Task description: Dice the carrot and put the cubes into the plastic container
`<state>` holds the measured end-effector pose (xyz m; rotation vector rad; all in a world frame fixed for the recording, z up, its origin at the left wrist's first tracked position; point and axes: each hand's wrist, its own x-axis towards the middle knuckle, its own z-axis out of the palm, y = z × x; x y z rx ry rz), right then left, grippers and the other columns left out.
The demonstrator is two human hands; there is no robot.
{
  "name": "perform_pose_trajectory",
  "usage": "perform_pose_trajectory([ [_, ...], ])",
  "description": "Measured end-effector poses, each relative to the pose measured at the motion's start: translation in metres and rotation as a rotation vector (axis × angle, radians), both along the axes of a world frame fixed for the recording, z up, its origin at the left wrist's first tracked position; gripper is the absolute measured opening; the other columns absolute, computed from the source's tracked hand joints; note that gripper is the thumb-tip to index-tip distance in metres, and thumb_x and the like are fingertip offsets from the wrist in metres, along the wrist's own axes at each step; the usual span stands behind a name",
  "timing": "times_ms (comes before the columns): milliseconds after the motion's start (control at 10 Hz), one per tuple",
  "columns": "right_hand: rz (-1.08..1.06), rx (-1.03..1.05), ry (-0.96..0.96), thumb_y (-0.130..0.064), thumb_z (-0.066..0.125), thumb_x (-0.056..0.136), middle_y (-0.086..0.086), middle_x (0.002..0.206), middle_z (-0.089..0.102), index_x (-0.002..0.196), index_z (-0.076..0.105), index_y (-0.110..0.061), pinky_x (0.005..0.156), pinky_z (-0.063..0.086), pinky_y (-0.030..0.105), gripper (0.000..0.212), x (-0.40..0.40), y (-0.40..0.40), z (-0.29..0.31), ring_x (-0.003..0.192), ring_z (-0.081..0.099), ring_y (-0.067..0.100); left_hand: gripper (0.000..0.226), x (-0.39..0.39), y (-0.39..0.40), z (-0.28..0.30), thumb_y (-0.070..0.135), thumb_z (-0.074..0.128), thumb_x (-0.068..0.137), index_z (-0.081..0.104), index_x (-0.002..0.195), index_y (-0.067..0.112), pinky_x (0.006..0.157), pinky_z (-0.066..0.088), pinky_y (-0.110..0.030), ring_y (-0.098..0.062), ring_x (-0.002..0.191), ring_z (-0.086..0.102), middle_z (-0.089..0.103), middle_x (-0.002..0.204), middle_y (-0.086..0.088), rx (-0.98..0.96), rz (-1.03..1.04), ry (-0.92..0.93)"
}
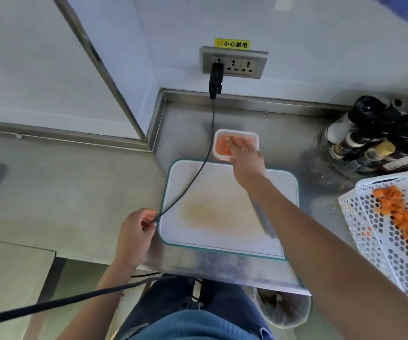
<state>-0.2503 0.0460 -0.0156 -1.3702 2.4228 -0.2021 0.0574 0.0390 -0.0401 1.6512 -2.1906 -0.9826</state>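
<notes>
Bare forearms, a ring, and blue denim

Both arms are uncovered from the lower edge of the view to the fingertips, with no sleeve, cuff, watch or bracelet visible on either one. The right hand (246, 158) wears a thin, pale, shiny metal band ring (244, 149) on one finger; which finger is hard to tell. The left hand (135, 231) carries no ring that can be made out, and its nails look short and unpainted. Below the arms, the legs are dressed in blue denim jeans (185, 315), darker across the thighs and paler, with a frayed patch, toward the bottom edge.
</notes>
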Motion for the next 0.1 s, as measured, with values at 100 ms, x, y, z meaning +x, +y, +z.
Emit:
perform_pose_trajectory([
  [100, 0.000, 0.029, -0.075, -0.016, 0.039, 0.100, -0.001, 0.157, 0.022, 0.150, 0.022, -0.029, 0.106, 0.028, 0.037, 0.054, 0.0039, -0.0040, 0.0065, 0.145, 0.017, 0.021, 0.026, -0.0247, -0.0142, 0.0137, -0.007, 0.065, 0.077, 0.066, 0.093, 0.013, 0.069, 0.042, -0.019, -0.013, 0.073, 0.059, 0.067, 0.090, -0.006, -0.046, -0.007, 0.087],
])
